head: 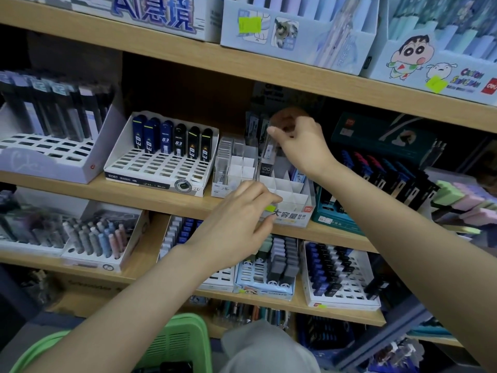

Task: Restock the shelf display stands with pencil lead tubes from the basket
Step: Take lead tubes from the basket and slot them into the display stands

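1. Your right hand (298, 146) pinches a clear pencil lead tube with a dark label (267, 161) near its top, thumb and fingertips pressed together. The tube is upright, its lower end at the back-left cells of the white cardboard display stand with grid dividers (291, 196). You cannot tell whether it is seated.
2. Your left hand (236, 222) grips the stand's front wall, thumb over the rim and fingers curled against the printed panel.
3. The stand's front and middle cells show bare white dividers.
4. The wooden shelf board overhead (174, 53) sits close above your right hand.
5. A narrow rack of clear tubes (231, 162) stands just beside the stand's left side. A teal box (333, 216) stands just beside its right.
6. The green plastic basket (172, 343) sits at the bottom edge of the view, well below this shelf. It is cut off by the frame, and your left forearm crosses in front of it, so its contents are not visible.
7. Your right hand and wrist hide the stand's back-right cells, and the knuckles are blurred.
8. The grey rounded shape (269, 351) beside the basket is too unclear to identify.
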### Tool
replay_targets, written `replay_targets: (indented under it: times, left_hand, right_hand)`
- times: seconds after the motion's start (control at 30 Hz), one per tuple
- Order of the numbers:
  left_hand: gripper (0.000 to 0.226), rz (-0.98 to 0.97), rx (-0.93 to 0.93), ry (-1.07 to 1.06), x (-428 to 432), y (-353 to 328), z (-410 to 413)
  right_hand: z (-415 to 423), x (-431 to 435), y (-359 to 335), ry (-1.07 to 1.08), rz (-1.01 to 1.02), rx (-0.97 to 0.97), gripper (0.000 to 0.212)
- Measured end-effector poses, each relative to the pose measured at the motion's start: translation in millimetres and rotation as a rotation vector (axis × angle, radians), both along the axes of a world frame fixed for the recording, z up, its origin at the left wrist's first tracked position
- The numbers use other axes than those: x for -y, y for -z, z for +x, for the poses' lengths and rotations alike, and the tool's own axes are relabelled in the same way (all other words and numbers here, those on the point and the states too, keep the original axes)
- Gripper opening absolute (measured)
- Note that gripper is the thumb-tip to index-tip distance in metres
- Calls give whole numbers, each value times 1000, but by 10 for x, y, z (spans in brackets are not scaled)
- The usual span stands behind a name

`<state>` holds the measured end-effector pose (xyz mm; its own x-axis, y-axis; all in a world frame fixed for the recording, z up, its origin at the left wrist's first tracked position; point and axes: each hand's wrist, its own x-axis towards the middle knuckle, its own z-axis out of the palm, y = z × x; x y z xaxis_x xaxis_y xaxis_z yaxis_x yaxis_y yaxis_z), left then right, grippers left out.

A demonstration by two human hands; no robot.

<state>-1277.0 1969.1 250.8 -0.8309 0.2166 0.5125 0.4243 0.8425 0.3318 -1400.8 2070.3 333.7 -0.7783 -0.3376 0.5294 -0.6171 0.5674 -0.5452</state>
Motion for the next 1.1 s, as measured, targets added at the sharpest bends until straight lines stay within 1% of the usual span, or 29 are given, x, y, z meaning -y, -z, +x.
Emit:
replay_targets:
  times: [0.07, 0.17, 0.23, 0.27, 0.33, 0.43, 0.53, 0.6, 0.7, 0.77, 0.83, 0.9, 0.97, 1.03, 1.1]
  left_hand:
    - [37, -6, -15, -6, 25, -25, 13]
    - [38, 30, -67, -90, 112, -92, 20]
    - [39, 92, -120, -176, 188, -139, 5]
    - [39, 139, -146, -215, 220, -163, -4]
    - [38, 282, -179, -279, 260, -202, -22]
    - [33, 502, -153, -323, 275, -214, -52]
    - [12, 683, -69, -316, 303, -194, -96]
    - [13, 771, -12, -324, 338, -168, -112]
    - [16, 845, 6, -307, 383, -172, -95]
    - [13, 836, -32, -301, 408, -206, -90]
    - [10, 784, -87, -308, 425, -267, -109]
    - [22, 699, -122, -319, 434, -318, -137]
    - [33, 521, -119, -338, 463, -312, -172]
    - [33, 314, -82, -351, 509, -245, -191]
    - [33, 196, -31, -341, 540, -172, -179]
  right_hand:
    - [-8, 52, -15, -20, -73, 13, 7]
    - [0, 150, -20, -77, -176, 157, 22]
    - [37, 188, -10, -188, -238, 300, 17]
    - [55, 198, -4, -234, -243, 356, 14]
    - [127, 217, 8, -322, -286, 448, 16]
    - [253, 242, 37, -418, -432, 580, 21]
    - [347, 243, 57, -476, -431, 607, 18]
    - [376, 233, 64, -492, -384, 583, 12]
    - [381, 200, 57, -443, -247, 465, 14]
    - [389, 175, 47, -459, -197, 438, 14]
    - [385, 161, 43, -468, -255, 438, 13]
    - [336, 178, 36, -398, -372, 412, 9]
    - [226, 216, 39, -265, -413, 354, 5]
    - [101, 263, 63, -126, -317, 299, 15]
    - [-2, 301, 93, -43, -175, 244, 21]
